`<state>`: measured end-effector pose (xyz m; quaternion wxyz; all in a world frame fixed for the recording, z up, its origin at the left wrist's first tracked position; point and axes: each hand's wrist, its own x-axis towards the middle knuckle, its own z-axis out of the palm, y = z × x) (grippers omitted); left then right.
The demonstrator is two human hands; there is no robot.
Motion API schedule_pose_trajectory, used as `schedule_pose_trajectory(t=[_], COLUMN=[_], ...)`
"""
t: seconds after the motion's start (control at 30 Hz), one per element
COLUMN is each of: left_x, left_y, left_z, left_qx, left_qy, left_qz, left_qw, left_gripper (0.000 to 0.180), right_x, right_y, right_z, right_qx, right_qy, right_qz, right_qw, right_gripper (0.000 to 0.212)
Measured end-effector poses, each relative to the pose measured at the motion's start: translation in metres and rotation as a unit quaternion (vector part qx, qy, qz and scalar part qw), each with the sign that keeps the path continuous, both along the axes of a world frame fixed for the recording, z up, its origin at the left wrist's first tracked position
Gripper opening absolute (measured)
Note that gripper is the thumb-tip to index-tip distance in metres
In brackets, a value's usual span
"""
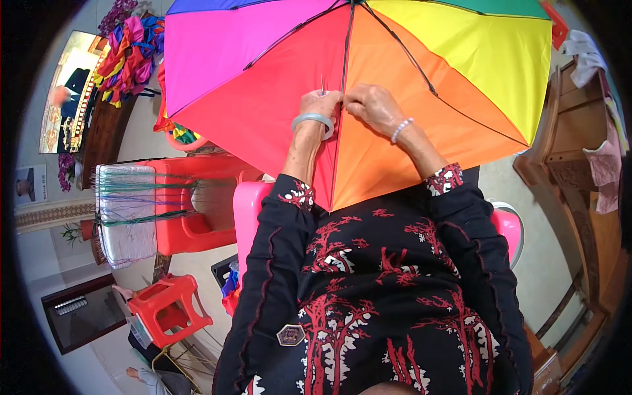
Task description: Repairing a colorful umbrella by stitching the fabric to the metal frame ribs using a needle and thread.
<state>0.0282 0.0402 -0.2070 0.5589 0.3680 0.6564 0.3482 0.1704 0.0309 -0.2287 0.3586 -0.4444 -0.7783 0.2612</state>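
A rainbow-coloured umbrella (408, 125) is spread in front of me, its inner side with dark ribs facing me. The red and orange panels meet along a rib (345, 62) that runs toward me between my hands. My left hand (318, 107) is closed at the red side of this seam, with a thin needle (322, 83) sticking up from its fingers. On the orange side, my right hand (372, 105) is closed, its fingertips pinched together right beside the rib. Whatever lies between those fingertips is too small to make out.
To the left, a red plastic stool (197, 227) lies beside a pale block (126, 214) strung with green and dark threads. A smaller red stool (172, 309) stands lower left. Colourful fabric (135, 56) is heaped at upper left. Wooden furniture (573, 125) lines the right.
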Motion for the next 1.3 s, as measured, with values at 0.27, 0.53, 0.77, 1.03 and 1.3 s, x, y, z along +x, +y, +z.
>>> schedule_pose_trajectory(t=[0.27,0.53,0.77,1.03,1.3], left_x=[-0.001,-0.001,0.000,0.005,0.013], left_y=[0.002,0.008,0.014,0.010,0.008], left_z=[0.003,-0.011,-0.022,-0.027,-0.028], left_qx=[-0.044,-0.040,-0.019,0.105,0.155], left_qy=[0.019,0.044,0.177,0.449,0.482], left_qz=[0.006,-0.007,-0.049,-0.146,-0.119], left_qw=[0.999,0.998,0.983,0.875,0.854], left_gripper=[0.014,0.015,0.016,0.027,0.027], right_x=[-0.022,-0.031,-0.030,0.001,0.023], right_y=[0.003,0.001,-0.004,0.005,0.001], right_z=[-0.016,-0.025,-0.020,-0.016,0.005], right_qx=[0.059,0.020,-0.304,-0.346,-0.322], right_qy=[-0.128,-0.007,0.339,0.558,0.568], right_qz=[-0.117,-0.182,-0.150,-0.140,-0.038], right_qw=[0.983,0.983,0.878,0.741,0.757], right_gripper=[0.010,0.010,0.008,0.009,0.013])
